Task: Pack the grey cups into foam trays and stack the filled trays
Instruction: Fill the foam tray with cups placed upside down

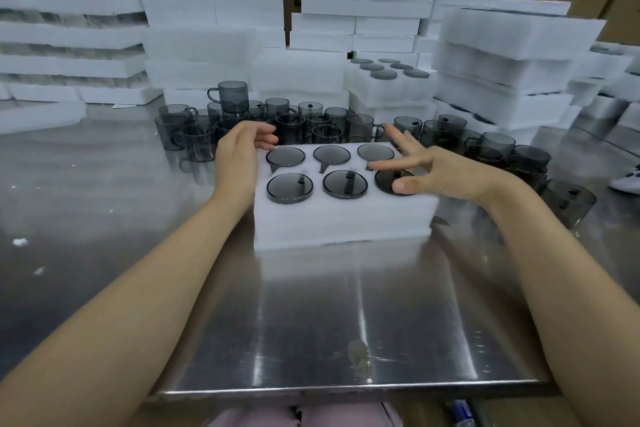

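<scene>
Nearest, on the steel counter [346, 305], the foam tray [343, 222] held grey cups [290, 186] in all six pockets. The left hand [239, 156] lay against its left edge, fingers loosely curled; the right hand [436, 166] hovered spread over the right-hand pockets. Filling looked finished; next, probably, gripping both ends and lifting toward the filled tray [388, 90] behind the loose cups [311, 121].

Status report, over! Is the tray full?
Left hand open at left edge of foam tray. Right hand open above right side. Six grey cups seated, tray full. Loose cups crowd behind.
</scene>
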